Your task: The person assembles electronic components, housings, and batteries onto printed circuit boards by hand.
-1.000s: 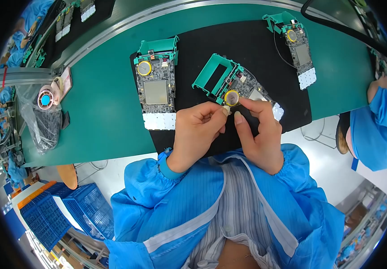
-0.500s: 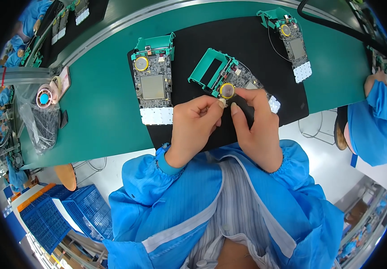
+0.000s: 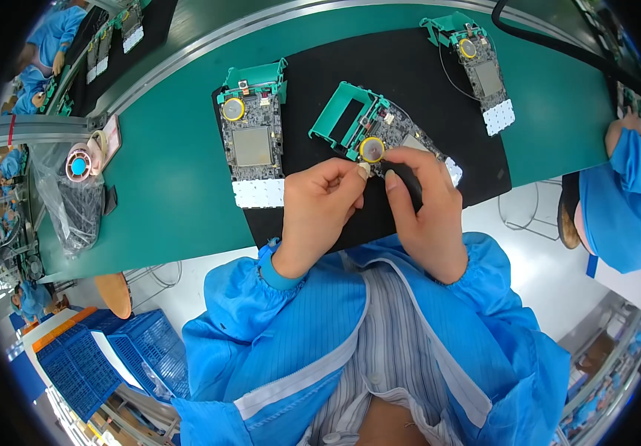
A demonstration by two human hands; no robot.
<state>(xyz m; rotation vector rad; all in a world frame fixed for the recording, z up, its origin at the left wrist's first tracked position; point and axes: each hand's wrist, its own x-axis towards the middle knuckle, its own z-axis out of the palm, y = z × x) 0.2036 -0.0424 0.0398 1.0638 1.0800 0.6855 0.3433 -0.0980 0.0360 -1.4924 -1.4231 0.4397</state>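
Note:
A circuit board with a green plastic frame lies tilted on a black mat, a yellow-rimmed coin cell near its close edge. My left hand is closed in a pinch at that edge, just below the coin cell; what sits between thumb and forefinger is too small to make out. From the other side, my right hand reaches in with its forefinger on the board beside the cell. Its thumb stays apart from that finger, and nothing shows between them.
Similar framed boards lie to the left and far right on the black mat. Left on the green table are a tape roll and a clear plastic bag. A co-worker's blue sleeve shows at right; blue crates stand lower left.
The view has shifted slightly. Both hands stay at the middle board, and the right forefinger and thumb have moved only a little beside the coin cell.

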